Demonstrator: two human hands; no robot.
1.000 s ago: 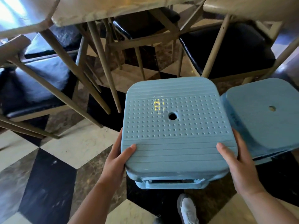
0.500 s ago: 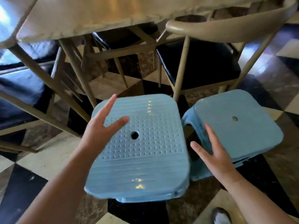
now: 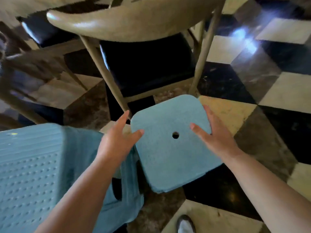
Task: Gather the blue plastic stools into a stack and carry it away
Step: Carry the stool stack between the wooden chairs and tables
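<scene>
Two blue plastic stools stand side by side on the chequered floor. The one with a dotted, ribbed seat (image 3: 33,174) fills the lower left, and neither hand touches it. The smaller-looking stool with a smooth seat and a centre hole (image 3: 170,148) stands to its right. My left hand (image 3: 117,142) is at that seat's left edge, fingers straight, thumb tip on the top. On the right edge lies my right hand (image 3: 213,137), its thumb on the seat and its straight fingers along the side. The stools' legs are mostly hidden.
A wooden chair with a black seat (image 3: 144,64) stands directly behind the smooth stool, its curved backrest (image 3: 127,22) overhead. More chairs and table legs crowd the left. Chequered floor (image 3: 277,91) extends to the right. My shoe (image 3: 186,224) is at the bottom.
Both hands let go of the dotted stool, which now stands on the floor, and moved right to the smooth stool's edges. The view swung right.
</scene>
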